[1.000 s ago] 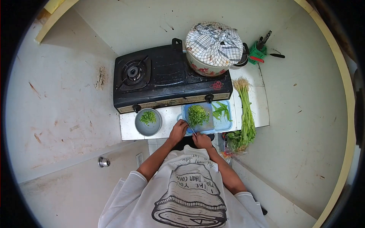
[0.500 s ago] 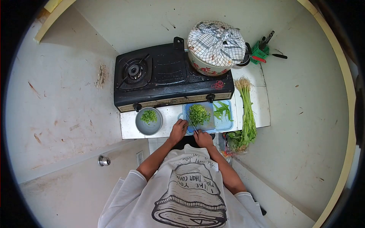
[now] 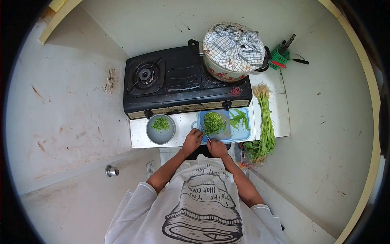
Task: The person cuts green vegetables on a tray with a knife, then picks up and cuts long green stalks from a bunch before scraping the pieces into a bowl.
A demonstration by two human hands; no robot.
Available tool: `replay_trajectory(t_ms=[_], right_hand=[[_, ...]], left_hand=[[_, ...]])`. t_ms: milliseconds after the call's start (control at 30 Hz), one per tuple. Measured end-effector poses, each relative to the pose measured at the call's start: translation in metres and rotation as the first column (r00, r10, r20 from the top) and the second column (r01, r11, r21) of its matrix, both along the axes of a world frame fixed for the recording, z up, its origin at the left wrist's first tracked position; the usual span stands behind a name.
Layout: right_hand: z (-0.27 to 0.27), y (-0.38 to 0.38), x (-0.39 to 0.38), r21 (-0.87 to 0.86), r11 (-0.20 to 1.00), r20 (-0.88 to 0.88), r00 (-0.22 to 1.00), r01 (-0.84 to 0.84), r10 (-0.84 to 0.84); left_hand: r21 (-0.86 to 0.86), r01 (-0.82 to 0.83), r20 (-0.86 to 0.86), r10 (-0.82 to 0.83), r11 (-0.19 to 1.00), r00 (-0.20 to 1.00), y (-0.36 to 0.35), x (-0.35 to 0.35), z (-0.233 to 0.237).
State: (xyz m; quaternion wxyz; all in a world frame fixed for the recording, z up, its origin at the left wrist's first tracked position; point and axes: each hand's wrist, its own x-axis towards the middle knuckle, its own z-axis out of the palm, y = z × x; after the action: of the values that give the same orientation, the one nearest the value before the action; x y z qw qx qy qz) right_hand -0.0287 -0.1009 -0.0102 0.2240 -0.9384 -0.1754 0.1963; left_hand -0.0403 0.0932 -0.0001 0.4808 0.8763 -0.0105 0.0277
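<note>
My right hand (image 3: 217, 148) is wrapped round the handle of a knife (image 3: 205, 133), whose thin blade slants up and left over the near left part of a blue cutting board (image 3: 243, 133). Close to the blade, at the board's left edge, my left hand (image 3: 192, 140) has its fingers curled together; what they hold, if anything, is hidden. A heap of chopped green herbs (image 3: 214, 123) lies on the board just beyond the knife. Several long green leaves (image 3: 239, 118) rest on the board's right side. Left of my hands stands a grey bowl (image 3: 161, 139) with chopped greens (image 3: 161, 124) inside.
Behind the board is a black two-burner stove (image 3: 178, 91) bearing a large cloth-covered pot (image 3: 226, 74). A bundle of leafy stalks with roots (image 3: 266, 118) lies along the right of the white tiled counter (image 3: 280, 112). A green basket (image 3: 278, 52) of utensils stands at the back right.
The whole view has shifted slightly, so the counter and stove appear a little further right. My hands and the knife keep nearly the same place at the board.
</note>
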Motion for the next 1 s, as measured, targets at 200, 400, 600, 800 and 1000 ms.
replay_trajectory(t_ms=[200, 400, 600, 800, 1000], right_hand=[[0.001, -0.004, -0.002, 0.000, 1.000, -0.006, 1.000, 0.023, -0.023], [0.005, -0.007, -0.006, 0.007, 1.000, 0.006, 1.000, -0.004, 0.004], [0.003, -0.005, -0.006, -0.004, 1.000, -0.048, 0.999, 0.002, -0.002], [0.006, 0.003, 0.002, -0.016, 1.000, -0.037, 0.999, 0.021, -0.022], [0.007, -0.002, 0.002, -0.020, 0.999, -0.059, 0.998, 0.037, -0.038]], left_hand=[[-0.001, -0.025, -0.005, 0.025, 1.000, 1.000, -0.001, 0.003, 0.001], [0.004, -0.024, -0.031, 0.024, 1.000, 0.999, -0.002, 0.009, -0.002], [-0.049, -0.017, -0.053, 0.014, 0.999, 0.998, -0.002, 0.005, -0.005], [-0.007, -0.028, -0.031, 0.028, 1.000, 0.999, -0.001, 0.001, -0.007], [-0.050, -0.048, -0.012, 0.048, 0.998, 0.999, -0.001, 0.006, -0.006]])
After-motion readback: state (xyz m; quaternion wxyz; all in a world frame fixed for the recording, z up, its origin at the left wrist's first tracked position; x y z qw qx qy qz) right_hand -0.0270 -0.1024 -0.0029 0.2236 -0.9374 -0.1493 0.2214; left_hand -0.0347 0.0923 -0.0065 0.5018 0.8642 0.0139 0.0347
